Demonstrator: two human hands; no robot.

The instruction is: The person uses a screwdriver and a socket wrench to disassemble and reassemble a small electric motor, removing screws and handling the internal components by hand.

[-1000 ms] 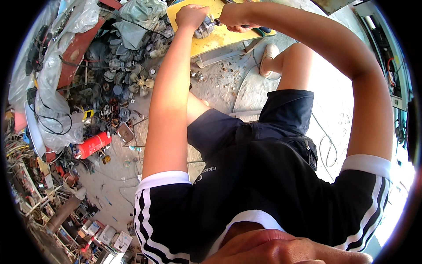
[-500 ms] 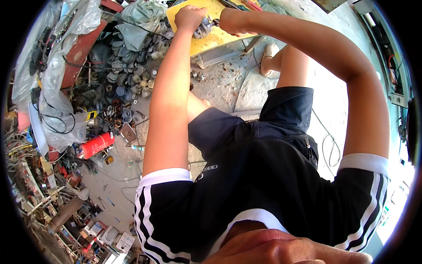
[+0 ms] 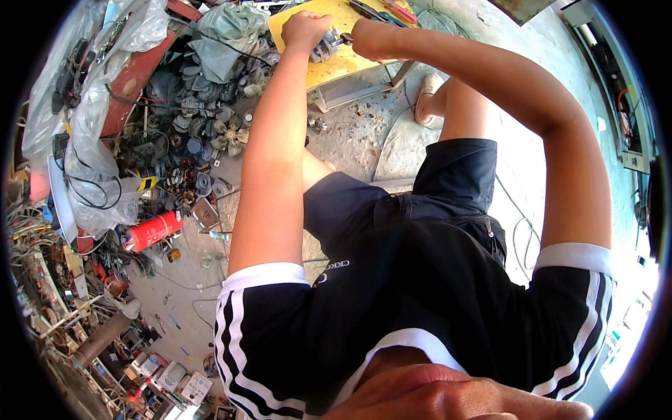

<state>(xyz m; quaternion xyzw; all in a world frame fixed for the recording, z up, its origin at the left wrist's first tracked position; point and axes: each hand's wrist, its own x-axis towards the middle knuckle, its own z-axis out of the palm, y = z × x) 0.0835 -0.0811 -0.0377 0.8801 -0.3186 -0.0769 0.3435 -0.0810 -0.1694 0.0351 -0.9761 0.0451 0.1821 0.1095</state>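
At the top of the view, a small metal motor part (image 3: 324,49) with a round, silvery body is held over the yellow tabletop (image 3: 344,68). My left hand (image 3: 306,29) is closed around its left side. My right hand (image 3: 373,40) is closed just to its right, palm side turned away. A short dark metal piece (image 3: 346,39) bridges the gap between the part and my right fingers. Whether it is a tool or the part's shaft cannot be made out. Most of the right fingers are hidden behind the hand.
Dark-handled and red-handled hand tools (image 3: 392,12) lie at the table's far edge. Heaped motor parts and plastic fans (image 3: 227,134) cover the floor at left, near a red cylinder (image 3: 155,231). A loose cable (image 3: 523,241) lies on the floor at right.
My right elbow has swung slightly inward, to the left. The right wrist has turned a little, and more of the dark metal piece shows. My left hand keeps its hold on the motor part.
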